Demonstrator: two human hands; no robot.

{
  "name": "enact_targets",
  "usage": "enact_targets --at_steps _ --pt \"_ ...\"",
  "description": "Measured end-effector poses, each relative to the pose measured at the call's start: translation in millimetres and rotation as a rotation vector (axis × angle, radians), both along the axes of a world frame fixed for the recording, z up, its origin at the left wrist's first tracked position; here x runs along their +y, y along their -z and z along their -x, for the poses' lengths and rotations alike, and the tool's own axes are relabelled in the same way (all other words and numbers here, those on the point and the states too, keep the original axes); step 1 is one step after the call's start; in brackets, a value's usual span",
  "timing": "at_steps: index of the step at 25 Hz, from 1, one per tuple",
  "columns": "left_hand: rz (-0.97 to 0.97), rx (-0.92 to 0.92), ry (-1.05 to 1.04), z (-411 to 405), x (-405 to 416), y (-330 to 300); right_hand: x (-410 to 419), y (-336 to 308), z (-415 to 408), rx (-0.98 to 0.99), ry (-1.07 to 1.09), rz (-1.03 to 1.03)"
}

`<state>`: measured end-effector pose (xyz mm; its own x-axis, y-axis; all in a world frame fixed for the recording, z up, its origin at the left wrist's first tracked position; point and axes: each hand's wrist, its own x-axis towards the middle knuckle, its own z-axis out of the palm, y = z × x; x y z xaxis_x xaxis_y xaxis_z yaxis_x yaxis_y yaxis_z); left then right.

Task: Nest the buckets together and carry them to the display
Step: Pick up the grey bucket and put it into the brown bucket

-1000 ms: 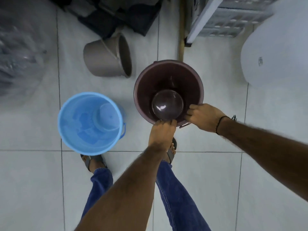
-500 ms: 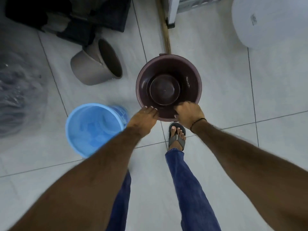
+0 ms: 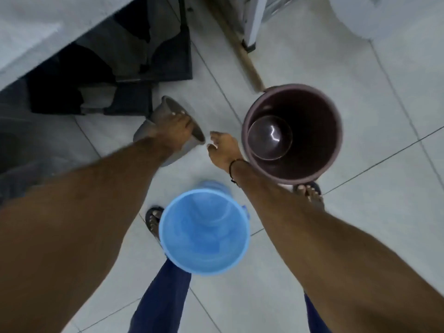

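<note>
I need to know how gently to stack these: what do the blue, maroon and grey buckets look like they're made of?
All three look like moulded plastic. The blue bucket is translucent and glossy. The maroon bucket is opaque, with a shiny highlight on its base. The grey bucket, under the left hand, looks matte, though blurred.

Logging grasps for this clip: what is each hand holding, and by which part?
Left hand grips the tipped grey bucket at its rim. Right hand is open, holding nothing.
</note>
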<state>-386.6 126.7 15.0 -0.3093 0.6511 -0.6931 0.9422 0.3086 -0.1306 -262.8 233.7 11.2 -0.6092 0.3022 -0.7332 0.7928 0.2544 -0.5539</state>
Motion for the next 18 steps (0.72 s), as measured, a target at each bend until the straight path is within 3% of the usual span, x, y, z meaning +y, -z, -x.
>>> enact_targets --at_steps 2,5,8,12,15,18 --pt "0.065 0.005 0.092 25 -19 30 -36 46 34 0.009 -0.101 -0.087" --pt "-0.019 -0.028 0.222 54 -44 64 -70 103 66 -0.022 -0.254 -0.194" --pt "-0.065 -0.097 0.265 58 -57 66 -84 120 65 0.025 -0.338 -0.331" --pt "-0.111 -0.165 0.141 40 -92 26 -92 72 50 0.074 -0.557 -0.369" --pt "-0.229 -0.243 -0.081 13 -118 -23 -80 8 46 0.082 -0.801 -0.436" --pt "-0.431 -0.196 -0.293 -32 -123 -85 -62 -68 38 0.169 -1.002 -0.509"
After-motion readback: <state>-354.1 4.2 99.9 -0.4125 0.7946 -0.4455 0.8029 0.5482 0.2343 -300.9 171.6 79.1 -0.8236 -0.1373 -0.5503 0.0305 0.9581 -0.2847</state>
